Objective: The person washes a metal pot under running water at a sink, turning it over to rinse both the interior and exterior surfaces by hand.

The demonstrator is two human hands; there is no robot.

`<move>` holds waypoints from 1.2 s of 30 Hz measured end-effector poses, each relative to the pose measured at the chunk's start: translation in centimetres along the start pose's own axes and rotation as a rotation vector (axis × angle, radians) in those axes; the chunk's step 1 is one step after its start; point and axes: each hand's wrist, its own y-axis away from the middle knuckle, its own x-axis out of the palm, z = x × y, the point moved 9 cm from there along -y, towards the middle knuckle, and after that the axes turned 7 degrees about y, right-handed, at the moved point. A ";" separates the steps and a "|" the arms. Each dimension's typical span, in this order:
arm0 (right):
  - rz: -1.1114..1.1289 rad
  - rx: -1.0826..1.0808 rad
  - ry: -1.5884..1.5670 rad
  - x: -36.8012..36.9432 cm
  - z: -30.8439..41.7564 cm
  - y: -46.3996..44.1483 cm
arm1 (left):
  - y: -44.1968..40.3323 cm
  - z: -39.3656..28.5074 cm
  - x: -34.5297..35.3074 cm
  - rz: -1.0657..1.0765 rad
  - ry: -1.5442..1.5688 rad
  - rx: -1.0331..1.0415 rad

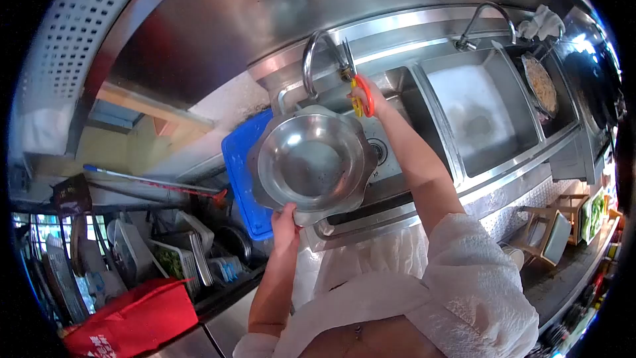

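My left hand grips the near rim of a wide metal basin with a wavy edge. The basin sits over the left side of the sink and partly covers a blue lid or board. What looks like a little clear water lies in its bottom. In my right hand is a pair of scissors with red and yellow handles, blades pointing up and away. They are beside the base of the curved left faucet; whether they touch it I cannot tell.
A middle sink holds whitish, cloudy contents. Right of it, a pan of pale food stands near a second faucet. Racks of trays and a red bag are at lower left. Wooden stools stand at right.
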 end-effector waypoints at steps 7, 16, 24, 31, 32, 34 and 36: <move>-0.043 -0.014 -0.068 1.7 0.7 0.1 | -0.9 -0.4 0.0 0.019 -0.043 -0.036; -0.054 -0.024 0.053 1.6 -0.1 -1.2 | -1.8 -1.5 0.2 0.019 -0.058 -0.047; -0.029 -0.061 -0.052 3.0 -0.2 -2.1 | -2.5 -2.6 0.0 -0.025 -0.108 -0.016; -0.136 0.027 0.061 -0.9 -0.6 4.7 | -3.7 -1.2 -1.2 -0.002 -0.149 -0.079; -0.181 0.026 0.102 -2.1 -1.4 6.1 | -4.3 -0.5 -1.6 0.022 -0.118 -0.106; -0.227 0.028 0.156 -2.9 -2.5 8.7 | -4.2 -0.7 -0.8 0.071 -0.117 -0.130; -0.154 0.102 0.114 -2.4 -3.9 10.9 | -4.8 -0.4 0.3 0.125 -0.118 -0.150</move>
